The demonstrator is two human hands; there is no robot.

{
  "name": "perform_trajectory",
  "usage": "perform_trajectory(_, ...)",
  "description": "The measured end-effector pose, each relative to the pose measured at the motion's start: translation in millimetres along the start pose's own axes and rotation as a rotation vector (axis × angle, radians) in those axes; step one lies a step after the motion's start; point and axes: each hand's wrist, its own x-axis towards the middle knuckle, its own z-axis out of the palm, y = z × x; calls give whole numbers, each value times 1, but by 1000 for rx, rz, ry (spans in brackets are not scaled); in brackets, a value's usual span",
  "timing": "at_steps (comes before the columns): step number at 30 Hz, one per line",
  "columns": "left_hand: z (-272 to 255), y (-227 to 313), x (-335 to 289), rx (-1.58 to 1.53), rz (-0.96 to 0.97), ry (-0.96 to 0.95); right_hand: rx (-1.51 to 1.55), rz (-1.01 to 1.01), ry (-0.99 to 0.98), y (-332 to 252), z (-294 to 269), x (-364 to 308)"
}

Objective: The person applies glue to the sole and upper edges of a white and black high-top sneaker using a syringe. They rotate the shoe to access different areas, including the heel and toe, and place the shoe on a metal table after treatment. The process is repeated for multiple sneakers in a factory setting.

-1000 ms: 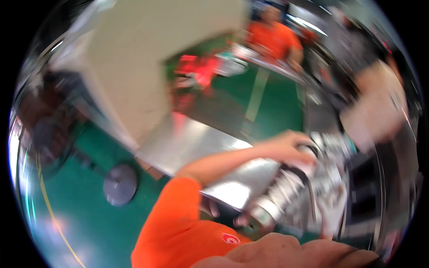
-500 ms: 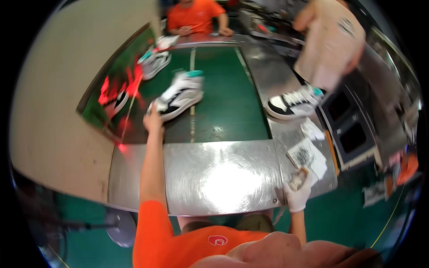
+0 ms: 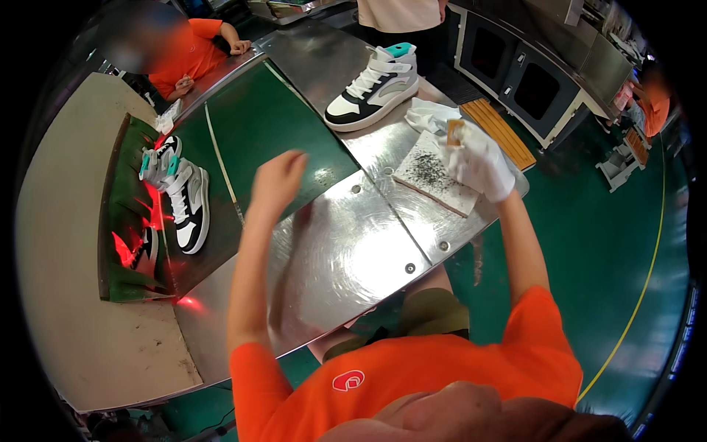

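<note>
My bare left hand (image 3: 278, 180) hangs over the near edge of the green belt, fingers curled together, with nothing visible in it. My right hand (image 3: 480, 163), in a white glove, grips a small tan block (image 3: 455, 132) whose lower part is hidden by the fingers. Below that hand lies a white pad (image 3: 425, 171) covered in dark specks. A white, black and grey high-top sneaker (image 3: 375, 88) with a teal lining stands on the metal table beyond. On the belt at left sits a similar sneaker (image 3: 190, 210), with another sneaker (image 3: 157, 163) behind it.
The green belt (image 3: 272, 121) leads to a green curtained opening (image 3: 121, 214) lit red, where a shoe (image 3: 147, 254) shows partly. A crumpled white cloth (image 3: 429, 116) lies by the pad. Co-workers in orange (image 3: 195, 51) and beige (image 3: 398, 13) stand at the far side.
My left hand has let go of the sneaker, which now sits by the curtain, and has moved right. My gloved hand has risen over the pad with the block. The view has turned right.
</note>
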Motion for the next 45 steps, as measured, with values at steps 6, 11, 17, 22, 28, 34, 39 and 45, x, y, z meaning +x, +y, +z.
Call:
perform_trajectory(6,171,52,109,-300,386,-43,385,70,-43,25,-42,67)
perform_trajectory(11,208,60,145,-265,464,-170,760,199,-243,31,-71,74)
perform_trajectory(17,219,61,147,-342,466,-137,425,-49,136,28,-65,37)
perform_trajectory(22,195,54,141,-124,678,-94,195,50,-102,2,-14,-33)
perform_trajectory(28,117,65,122,42,603,176,-98,-108,-81,62,18,-68)
perform_trajectory(34,108,-3,127,250,323,224,-291,-165,-13,68,43,-77)
perform_trajectory(39,130,-22,128,301,214,161,-541,-244,4,71,43,-70)
perform_trajectory(45,133,4,184,92,213,42,-569,-192,0,73,43,-68)
